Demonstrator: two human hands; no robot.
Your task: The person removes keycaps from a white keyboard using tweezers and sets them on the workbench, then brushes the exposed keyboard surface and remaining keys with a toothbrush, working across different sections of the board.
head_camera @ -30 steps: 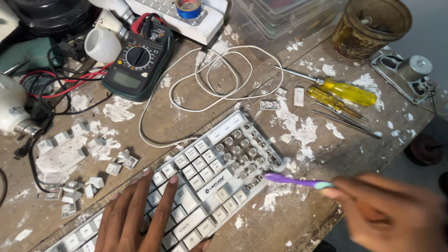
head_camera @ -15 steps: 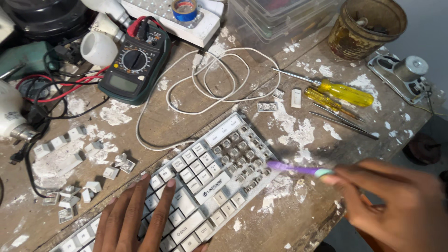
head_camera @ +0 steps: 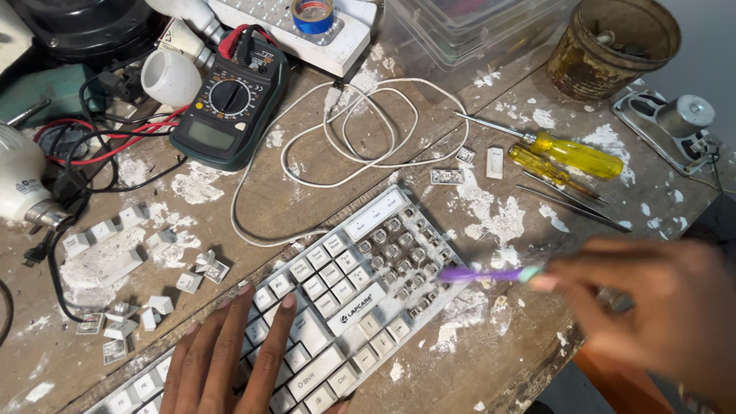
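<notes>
Two hands are seen: the left hand [head_camera: 222, 360] is laid flat, fingers spread, on the white keyboard [head_camera: 322, 307] lying slantwise across the worktop [head_camera: 307, 199], while a purple brush [head_camera: 483, 274] is gripped in the right hand [head_camera: 659, 314], pointed leftward at the bared keys.

The keyboard [head_camera: 322, 307] is white with grey bare switches. A purple brush [head_camera: 483, 274] has a mint handle. The screwdriver [head_camera: 571, 153] is yellow, the multimeter [head_camera: 230, 107] dark green, the brown table [head_camera: 307, 195] white-splattered.
</notes>
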